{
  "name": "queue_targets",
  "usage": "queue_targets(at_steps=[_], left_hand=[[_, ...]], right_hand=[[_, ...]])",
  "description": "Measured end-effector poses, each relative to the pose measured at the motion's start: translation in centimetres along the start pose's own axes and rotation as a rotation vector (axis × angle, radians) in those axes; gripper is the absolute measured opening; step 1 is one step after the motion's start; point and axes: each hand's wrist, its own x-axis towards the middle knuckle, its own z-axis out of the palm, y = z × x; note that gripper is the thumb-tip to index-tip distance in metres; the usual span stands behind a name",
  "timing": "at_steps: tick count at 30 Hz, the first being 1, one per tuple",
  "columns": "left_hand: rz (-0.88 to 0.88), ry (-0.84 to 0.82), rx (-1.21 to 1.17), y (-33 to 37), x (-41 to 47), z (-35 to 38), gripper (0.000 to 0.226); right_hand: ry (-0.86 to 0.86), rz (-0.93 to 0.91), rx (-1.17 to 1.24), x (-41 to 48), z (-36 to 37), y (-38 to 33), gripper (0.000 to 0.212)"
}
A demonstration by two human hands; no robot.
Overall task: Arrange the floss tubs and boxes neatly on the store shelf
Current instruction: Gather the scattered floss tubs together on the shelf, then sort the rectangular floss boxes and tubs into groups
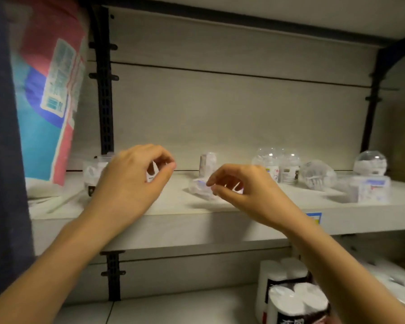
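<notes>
Clear floss tubs and boxes stand scattered on the pale shelf (220, 220). A clear tub (92, 173) is at the left, partly hidden behind my left hand (131, 181), whose fingers are curled and apart with nothing in them. A flat clear box (200, 188) lies mid-shelf, right beside the fingertips of my right hand (241, 191), which is loosely curled and empty. An upright small box (207, 163) stands behind it. Two domed tubs (278, 166), a tipped tub (317, 175), a round tub (369, 163) and a box (369, 189) sit to the right.
A large pink, blue and teal bag (49, 94) leans at the shelf's left end. Black slotted uprights (105, 94) frame the back panel. On the lower shelf, wrapped white rolls (290, 293) stand at the right. Dark fabric (2, 160) hangs along the left edge.
</notes>
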Motion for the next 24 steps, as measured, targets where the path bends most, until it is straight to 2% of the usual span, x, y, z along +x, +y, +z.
queue_targets(at_steps=[7,13,17,20,22,24], left_hand=[[-0.128,-0.077,-0.074,5.5,0.4,6.9,0.024],[-0.225,-0.081,-0.081,8.5,0.9,10.5,0.008],[-0.251,-0.104,-0.065,9.3,1.3,11.2,0.007],[-0.241,-0.109,-0.066,9.7,1.8,11.2,0.017],[-0.245,-0.12,-0.061,9.7,2.3,11.2,0.011],[-0.247,-0.124,-0.039,9.6,3.0,11.3,0.006]], right_hand=[[-0.123,-0.011,-0.029,-3.3,-5.0,7.1,0.009],[-0.193,-0.006,0.007,-4.0,-9.9,11.4,0.011],[-0.204,0.034,-0.109,-2.4,-13.5,13.5,0.014],[-0.156,0.079,-0.189,0.2,-16.1,15.4,0.018],[-0.137,0.124,-0.218,2.6,-16.7,16.9,0.024],[-0.204,0.162,-0.246,5.3,-16.4,18.4,0.037]])
